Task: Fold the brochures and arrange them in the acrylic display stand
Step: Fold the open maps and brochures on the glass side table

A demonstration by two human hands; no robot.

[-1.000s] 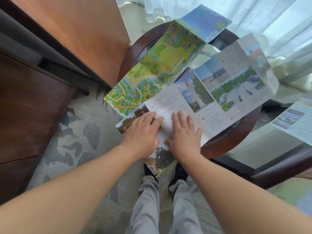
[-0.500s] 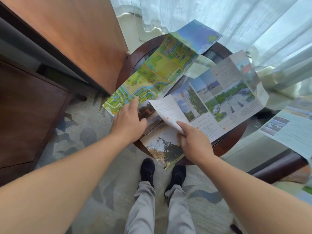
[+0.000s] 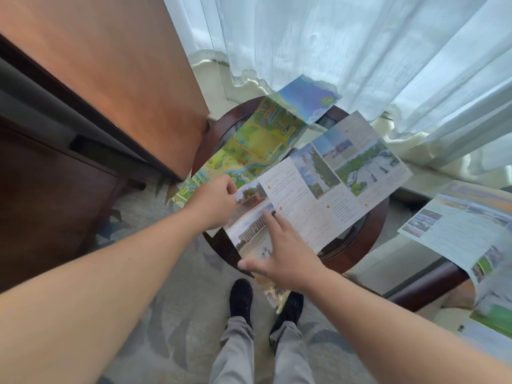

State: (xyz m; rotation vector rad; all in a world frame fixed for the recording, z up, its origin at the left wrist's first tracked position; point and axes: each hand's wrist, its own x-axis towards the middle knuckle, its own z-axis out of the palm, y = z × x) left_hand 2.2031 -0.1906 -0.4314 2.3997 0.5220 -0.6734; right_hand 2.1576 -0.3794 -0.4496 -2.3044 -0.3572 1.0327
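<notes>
Round table (image 3: pixel 357 253) hides beneath the brochure (image 3: pixel 318 195), whose near end seems blurred.

round table (image 3: pixel 370 236), sheer curtain (image 3: pixel 360 51), wooden cabinet (image 3: pixel 110 79), carpet (image 3: pixel 171 328)

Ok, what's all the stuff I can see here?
photo brochure: one, white with pictures, unfolded on the round table
map brochure: one, green and blue, unfolded beside it
round table: one, dark wood rim, centre
other brochures: at least two, pale, far right
curtain: one, white, behind the table
cabinet: one, brown wood, left
carpet: one, grey, patterned, floor
shoes: two, black, on the carpet
trousers: one pair, grey, bottom
left hand: pinches the photo brochure's edge
right hand: fingers straight, fingertip on the photo brochure
</notes>
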